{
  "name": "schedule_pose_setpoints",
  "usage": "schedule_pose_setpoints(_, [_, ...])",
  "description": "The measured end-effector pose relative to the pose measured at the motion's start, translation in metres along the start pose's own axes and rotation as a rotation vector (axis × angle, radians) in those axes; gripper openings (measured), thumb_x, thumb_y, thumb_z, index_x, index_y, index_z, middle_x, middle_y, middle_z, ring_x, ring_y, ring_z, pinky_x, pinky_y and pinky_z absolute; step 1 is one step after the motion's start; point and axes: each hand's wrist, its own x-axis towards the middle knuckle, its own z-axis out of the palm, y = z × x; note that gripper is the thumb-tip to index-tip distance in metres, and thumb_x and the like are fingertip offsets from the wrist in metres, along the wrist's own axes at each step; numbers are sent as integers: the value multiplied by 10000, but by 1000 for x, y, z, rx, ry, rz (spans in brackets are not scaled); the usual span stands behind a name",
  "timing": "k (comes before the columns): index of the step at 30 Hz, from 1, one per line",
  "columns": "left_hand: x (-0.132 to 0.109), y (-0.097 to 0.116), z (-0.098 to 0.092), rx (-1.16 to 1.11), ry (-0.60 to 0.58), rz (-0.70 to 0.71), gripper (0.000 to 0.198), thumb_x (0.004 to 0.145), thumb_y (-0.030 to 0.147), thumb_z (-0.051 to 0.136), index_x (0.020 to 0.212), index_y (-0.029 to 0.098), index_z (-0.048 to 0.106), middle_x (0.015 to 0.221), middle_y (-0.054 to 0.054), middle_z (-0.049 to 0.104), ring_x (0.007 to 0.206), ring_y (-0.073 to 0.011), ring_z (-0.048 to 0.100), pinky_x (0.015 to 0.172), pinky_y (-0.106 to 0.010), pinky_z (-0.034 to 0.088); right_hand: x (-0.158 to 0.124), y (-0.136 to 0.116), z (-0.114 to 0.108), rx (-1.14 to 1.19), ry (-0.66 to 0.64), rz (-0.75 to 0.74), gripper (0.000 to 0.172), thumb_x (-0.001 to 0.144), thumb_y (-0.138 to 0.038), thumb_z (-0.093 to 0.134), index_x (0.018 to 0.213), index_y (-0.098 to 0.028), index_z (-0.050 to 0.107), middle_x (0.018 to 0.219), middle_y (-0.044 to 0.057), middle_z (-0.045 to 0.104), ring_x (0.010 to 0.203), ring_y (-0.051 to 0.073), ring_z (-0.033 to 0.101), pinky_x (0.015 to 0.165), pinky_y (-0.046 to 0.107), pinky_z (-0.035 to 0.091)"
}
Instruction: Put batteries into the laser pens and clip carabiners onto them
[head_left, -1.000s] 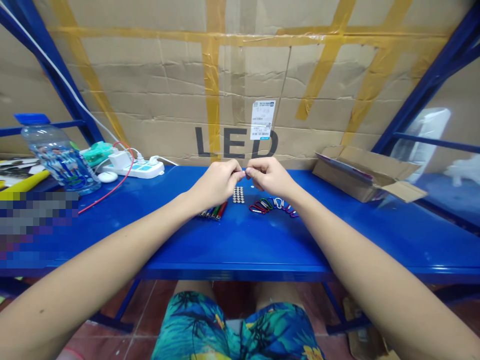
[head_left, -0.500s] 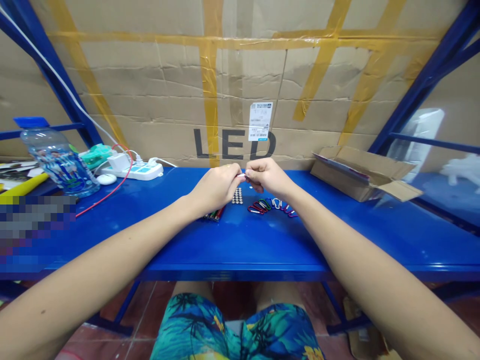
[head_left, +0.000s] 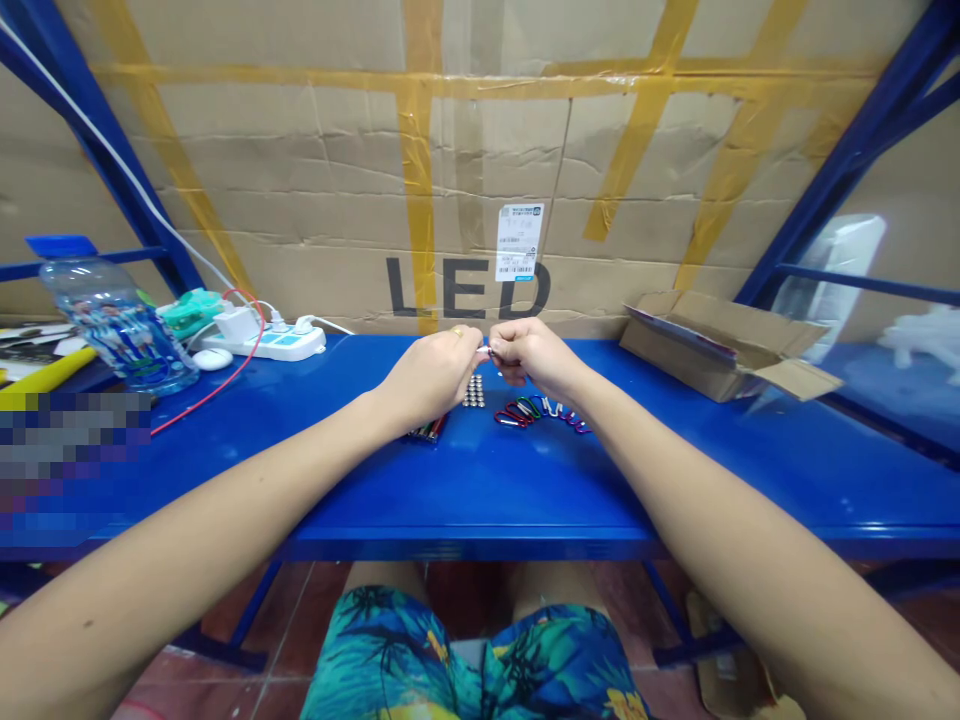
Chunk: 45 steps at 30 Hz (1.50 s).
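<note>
Over the middle of the blue table, my left hand [head_left: 435, 372] and my right hand [head_left: 534, 354] meet with fingertips pinched close together. A tiny pale piece with a dark end shows between them; it is too small to name. Below my left hand lie several slim coloured rods [head_left: 429, 430] with metal ends, partly covered by the hand. Small silver round pieces [head_left: 474, 392] stand in neat rows just beneath the fingertips. Several carabiners [head_left: 514, 412] in red, green, silver, blue and purple lie in a curved row under my right hand and wrist.
An open cardboard box [head_left: 694, 350] sits at the right back. On the left are a plastic bottle [head_left: 124, 335], a white power strip [head_left: 289, 343] with plugs, and a red cable [head_left: 206, 398]. A large carton marked LED [head_left: 322, 200] stands behind the blue table [head_left: 465, 495].
Both hands keep almost the same place and pinch. The fingers have shifted only slightly, and the view has moved a little.
</note>
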Motion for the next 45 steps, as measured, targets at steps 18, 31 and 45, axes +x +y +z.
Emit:
schedule_pose_setpoints(18, [3, -7, -2, -324, 25, -227, 101, 954, 183, 463, 1018, 185, 541, 885, -64, 675, 795, -199, 617, 690, -340, 452, -13, -11, -12, -1037, -455, 219, 13, 719, -184, 738, 730, -176, 739, 686, 32, 714, 577, 152, 587, 507, 258, 372])
schedule_pose_setpoints(31, [5, 1, -6, -439, 28, -183, 131, 862, 213, 596, 963, 156, 656, 855, -43, 686, 766, -173, 604, 702, -311, 451, -14, -22, -22, -804, -352, 96, 44, 702, -181, 581, 687, -161, 617, 617, -22, 574, 558, 103, 454, 533, 250, 335])
schedule_pose_setpoints(45, [7, 3, -5, -595, 50, -216, 136, 885, 238, 612, 781, 172, 670, 620, 36, 568, 586, -107, 461, 590, -252, 351, -9, -10, -40, -213, -255, 89, 133, 830, -282, 669, 793, -154, 669, 679, 5, 614, 597, 110, 560, 596, 260, 509])
